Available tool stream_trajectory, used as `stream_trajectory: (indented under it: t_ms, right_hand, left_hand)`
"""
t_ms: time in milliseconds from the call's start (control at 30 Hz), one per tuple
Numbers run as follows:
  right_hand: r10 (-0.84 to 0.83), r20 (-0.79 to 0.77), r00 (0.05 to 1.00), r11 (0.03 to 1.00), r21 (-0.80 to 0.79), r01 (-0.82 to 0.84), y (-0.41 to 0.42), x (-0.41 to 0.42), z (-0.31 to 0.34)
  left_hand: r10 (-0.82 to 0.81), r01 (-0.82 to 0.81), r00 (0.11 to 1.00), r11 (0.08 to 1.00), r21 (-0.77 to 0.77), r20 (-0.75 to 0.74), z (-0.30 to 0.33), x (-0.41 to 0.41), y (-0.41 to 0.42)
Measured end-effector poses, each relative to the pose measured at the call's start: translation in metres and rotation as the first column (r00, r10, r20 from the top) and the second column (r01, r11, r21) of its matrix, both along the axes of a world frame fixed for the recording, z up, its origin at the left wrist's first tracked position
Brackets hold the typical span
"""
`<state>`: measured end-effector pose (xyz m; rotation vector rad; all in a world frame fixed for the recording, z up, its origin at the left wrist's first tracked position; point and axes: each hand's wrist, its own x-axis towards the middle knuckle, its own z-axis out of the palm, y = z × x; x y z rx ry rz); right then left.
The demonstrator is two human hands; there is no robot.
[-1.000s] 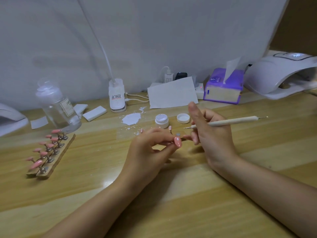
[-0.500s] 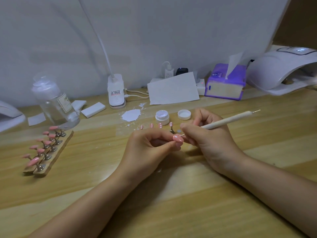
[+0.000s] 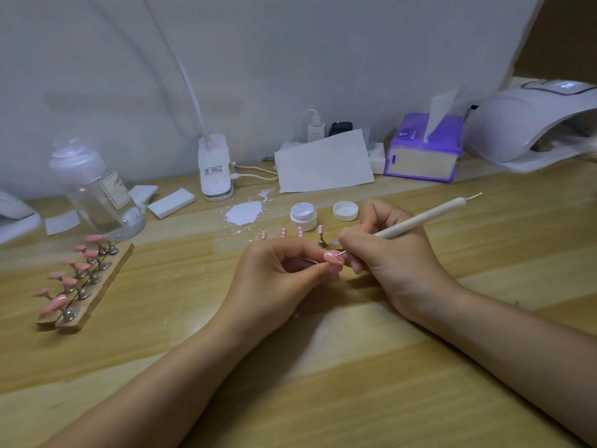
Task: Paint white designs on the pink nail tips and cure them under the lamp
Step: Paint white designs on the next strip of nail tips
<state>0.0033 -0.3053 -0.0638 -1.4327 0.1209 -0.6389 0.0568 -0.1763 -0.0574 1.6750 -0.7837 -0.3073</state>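
Note:
My left hand pinches a pink nail tip on its small metal stand, just above the table's middle. White dots show on that tip. My right hand grips a white dotting pen, and its metal point touches the tip's right edge. Behind my hands stand several dotted pink tips in a row. An open jar of white gel and its lid sit just beyond them. A wooden holder at the left carries several plain pink tips. The white curing lamp stands at the far right.
A clear bottle stands at the back left near white blocks. A desk-lamp base, a white paper sheet, chargers and a purple tissue box line the wall. White paint is smeared on the wooden table.
My right hand lowered the pen from a raised position and brought its point onto the nail tip held in my left hand. White dots now show on that tip.

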Motion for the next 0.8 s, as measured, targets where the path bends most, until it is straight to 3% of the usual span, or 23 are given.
stream_trajectory:
  t_ms: [800]
  right_hand:
    - [0.0, -0.016, 1.0, 1.0, -0.027, 0.0, 0.0001, 0.0004, 0.0004]
  left_hand:
    - [-0.008, 0.008, 1.0, 1.0, 0.01, -0.008, -0.0014, 0.001, -0.0008]
